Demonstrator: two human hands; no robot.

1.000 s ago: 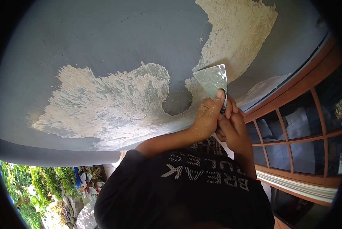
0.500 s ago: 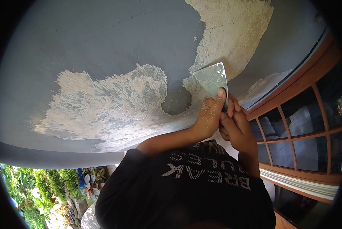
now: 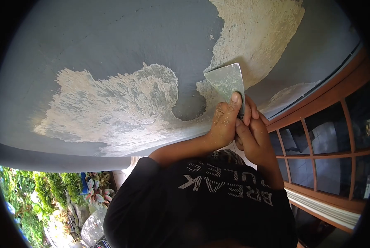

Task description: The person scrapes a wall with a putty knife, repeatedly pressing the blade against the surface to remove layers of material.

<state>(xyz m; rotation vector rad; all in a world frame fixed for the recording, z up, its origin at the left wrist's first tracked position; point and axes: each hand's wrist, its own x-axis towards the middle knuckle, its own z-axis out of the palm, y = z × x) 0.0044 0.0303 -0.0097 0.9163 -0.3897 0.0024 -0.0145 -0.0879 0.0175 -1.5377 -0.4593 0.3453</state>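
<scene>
Grey paint (image 3: 110, 41) partly off, bare plaster (image 3: 110, 107) showing | scraper (image 3: 227, 80) blade against ceiling, right of centre | left hand (image 3: 224, 124) and right hand (image 3: 255, 142): grip closed round its handle | step: mid-scrape, I judge | next: blade under paint edge, steady push

A grey-blue ceiling (image 3: 110, 37) fills most of the view, its paint gone in places. One wide cream patch (image 3: 110, 107) of rough plaster spreads across the middle and another (image 3: 259, 29) runs up toward the top edge. On the right stands a window (image 3: 325, 93) in a brown wood frame, divided by thin bars into dark panes (image 3: 300, 171), with a pale strip (image 3: 325, 211) just below it. At lower left, past the ceiling's edge, a garden shows in bright daylight: green plants (image 3: 48, 190) and a pale stone (image 3: 94, 229).
</scene>
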